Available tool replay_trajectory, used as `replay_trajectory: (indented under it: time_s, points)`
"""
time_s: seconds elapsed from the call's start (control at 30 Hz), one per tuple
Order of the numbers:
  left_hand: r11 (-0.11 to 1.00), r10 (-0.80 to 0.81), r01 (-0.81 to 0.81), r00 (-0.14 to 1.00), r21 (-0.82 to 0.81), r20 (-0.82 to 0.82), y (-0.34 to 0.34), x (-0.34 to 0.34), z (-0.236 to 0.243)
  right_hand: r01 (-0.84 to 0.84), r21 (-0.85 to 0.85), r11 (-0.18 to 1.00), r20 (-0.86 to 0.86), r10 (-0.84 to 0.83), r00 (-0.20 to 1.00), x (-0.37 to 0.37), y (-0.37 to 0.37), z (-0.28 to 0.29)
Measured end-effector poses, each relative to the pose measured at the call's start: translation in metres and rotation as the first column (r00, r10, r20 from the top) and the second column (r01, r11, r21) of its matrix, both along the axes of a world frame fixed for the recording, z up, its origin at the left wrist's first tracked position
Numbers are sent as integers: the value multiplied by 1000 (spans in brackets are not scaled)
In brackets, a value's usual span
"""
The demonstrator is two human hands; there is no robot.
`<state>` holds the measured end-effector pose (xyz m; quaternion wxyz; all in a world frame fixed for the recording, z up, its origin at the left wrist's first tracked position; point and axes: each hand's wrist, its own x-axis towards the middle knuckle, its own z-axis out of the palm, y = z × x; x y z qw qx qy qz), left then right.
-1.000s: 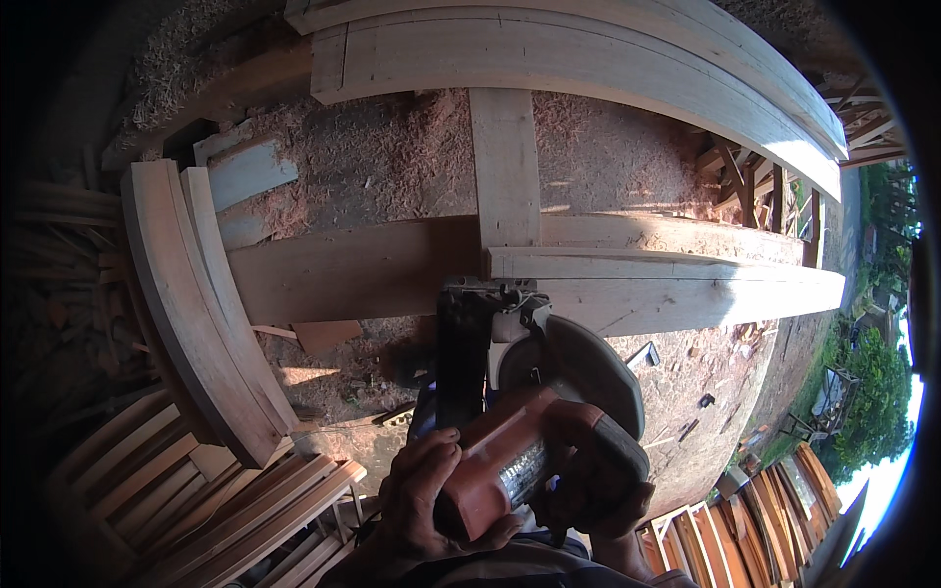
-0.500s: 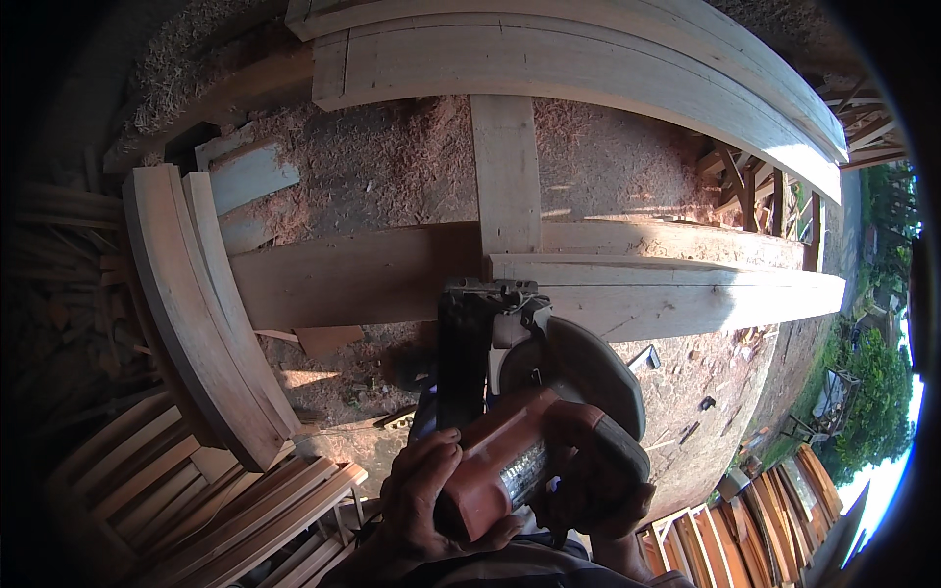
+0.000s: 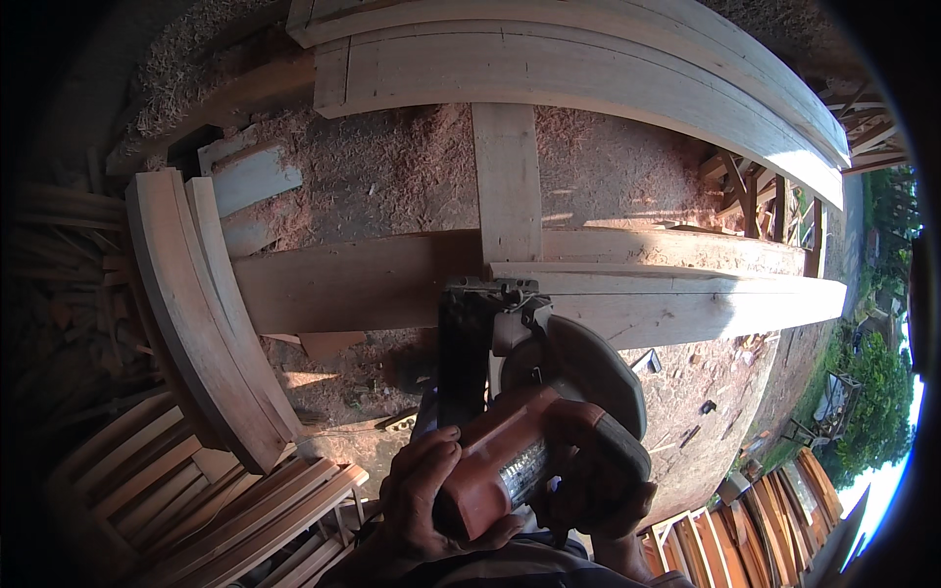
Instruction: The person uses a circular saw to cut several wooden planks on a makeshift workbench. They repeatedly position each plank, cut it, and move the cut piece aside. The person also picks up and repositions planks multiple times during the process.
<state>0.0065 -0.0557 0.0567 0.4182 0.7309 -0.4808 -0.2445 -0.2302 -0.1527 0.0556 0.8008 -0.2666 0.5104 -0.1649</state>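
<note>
The circular saw (image 3: 505, 436) was between the left grip (image 3: 421, 495) and the right grip (image 3: 632, 512), reaching ahead of both. Farther ahead, a near beam (image 3: 676, 306) stretched off past the right grip. Beyond it ran a long plank (image 3: 343, 284), from which a crosspiece (image 3: 508, 186) led away from the grips to the far beams (image 3: 588, 73). Side beams (image 3: 196, 294) lay left of the left grip, well apart, with a lumber stack (image 3: 294, 500) nearer; another stack (image 3: 765, 514) lay right of the right grip.
</note>
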Motion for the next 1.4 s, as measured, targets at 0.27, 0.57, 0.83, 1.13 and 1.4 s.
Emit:
replay_trajectory:
  time_s: [0.27, 0.57, 0.83, 1.13, 1.4]
  points:
    - [1000, 6, -5, 1000, -11, 10, -4, 3, 0, -38, -9, 999, 34, 38, 999, 9, -8, 0]
    - [999, 40, -39, 999, -36, 12, -10, 2, -3, -18, -75, 997, 82, 25, 996, 12, -16, -11]
    - [999, 20, -19, 1000, -37, 22, -12, 8, -2, -61, -44, 997, 113, 66, 991, 23, -27, -10]
    - [998, 47, -46, 999, -42, 2, -15, 8, -2, -74, -44, 996, 127, 79, 989, 27, -34, -10]
    - [998, 40, -41, 999, -56, -13, -20, 11, -1, -80, -28, 996, 128, 83, 988, 30, -38, -9]
